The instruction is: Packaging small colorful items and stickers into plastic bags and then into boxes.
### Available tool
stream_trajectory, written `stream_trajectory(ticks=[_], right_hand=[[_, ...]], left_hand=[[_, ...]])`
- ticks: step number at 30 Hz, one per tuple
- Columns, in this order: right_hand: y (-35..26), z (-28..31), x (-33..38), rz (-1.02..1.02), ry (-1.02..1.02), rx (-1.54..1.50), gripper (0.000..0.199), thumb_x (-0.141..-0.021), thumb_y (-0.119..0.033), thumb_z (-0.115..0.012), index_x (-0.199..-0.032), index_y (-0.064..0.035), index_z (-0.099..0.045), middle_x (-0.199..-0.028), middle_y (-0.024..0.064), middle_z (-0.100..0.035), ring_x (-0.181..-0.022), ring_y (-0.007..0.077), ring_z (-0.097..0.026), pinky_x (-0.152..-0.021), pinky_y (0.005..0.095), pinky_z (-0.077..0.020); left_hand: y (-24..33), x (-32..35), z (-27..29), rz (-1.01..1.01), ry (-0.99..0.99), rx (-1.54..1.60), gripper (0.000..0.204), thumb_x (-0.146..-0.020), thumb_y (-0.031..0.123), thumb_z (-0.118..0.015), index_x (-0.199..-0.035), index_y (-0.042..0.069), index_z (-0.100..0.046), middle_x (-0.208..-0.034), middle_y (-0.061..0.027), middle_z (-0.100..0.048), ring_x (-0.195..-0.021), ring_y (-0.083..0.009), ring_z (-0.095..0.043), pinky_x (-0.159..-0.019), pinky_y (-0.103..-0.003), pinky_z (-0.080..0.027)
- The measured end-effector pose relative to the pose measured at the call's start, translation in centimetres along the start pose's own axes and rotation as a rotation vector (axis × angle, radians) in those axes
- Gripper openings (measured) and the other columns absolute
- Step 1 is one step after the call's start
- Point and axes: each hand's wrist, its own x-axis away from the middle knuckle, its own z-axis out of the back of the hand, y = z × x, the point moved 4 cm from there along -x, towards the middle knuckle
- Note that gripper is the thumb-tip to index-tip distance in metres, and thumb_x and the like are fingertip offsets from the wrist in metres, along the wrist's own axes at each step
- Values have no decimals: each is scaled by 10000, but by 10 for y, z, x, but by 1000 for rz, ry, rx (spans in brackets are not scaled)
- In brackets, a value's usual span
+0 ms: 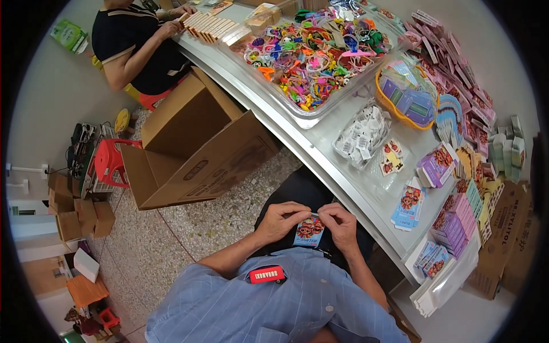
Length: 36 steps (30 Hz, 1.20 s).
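Note:
Over my lap, both hands pinch the top edge of a small blue printed carton (309,233) with a colourful cartoon picture on it. My left hand (282,222) grips its upper left corner between thumb and fingers. At the upper right corner, the thumb and fingers of my right hand (339,226) are closed in the same way. The carton hangs with its picture facing up; its top edge is partly hidden by my fingertips. On the table to the right lie similar flat blue cartons (408,207) and purple cartons (437,166).
A clear tub (309,117) of colourful trinkets stands on the white table (343,191), near a clear tray of white packets (361,137), small picture cards (392,158) and a yellow basket (382,94). An open cardboard box (200,166) is at left; beyond it a person (134,46) handles small pieces.

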Motion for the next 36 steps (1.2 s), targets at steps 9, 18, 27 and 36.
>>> stream_trajectory(ticks=[9,18,27,36], right_hand=[[-8,4,-6,-237,-111,116,157,-937,-79,-685,-1052,16,-735,-889,40,-660,-798,81,-592,-711,227,-459],[-11,4,-7,-139,-136,263,154,-931,-95,-688,-1012,24,-744,-929,93,-705,-850,158,-641,-767,272,-494],[-12,8,5,24,-203,240,246,-875,-64,-756,-1113,-4,-740,-914,110,-703,-833,170,-665,-729,265,-516],[-21,9,11,-176,-200,331,334,-836,-76,-794,-1162,-48,-722,-957,102,-699,-797,168,-642,-705,280,-509]], left_hand=[[-2,-3,-2,289,-96,259,182,-943,111,-712,-1072,-14,-738,-941,-46,-739,-827,-66,-661,-745,-222,-534],[-14,-4,1,469,-110,316,162,-911,66,-727,-1060,12,-761,-932,-45,-750,-818,-72,-664,-749,-226,-544],[-4,1,5,160,-233,30,201,-918,52,-717,-1101,-30,-735,-1063,-131,-732,-926,-142,-687,-804,-258,-559],[-10,11,1,172,-136,132,178,-893,9,-732,-1066,-32,-732,-1067,-123,-708,-911,-149,-678,-752,-247,-569]])
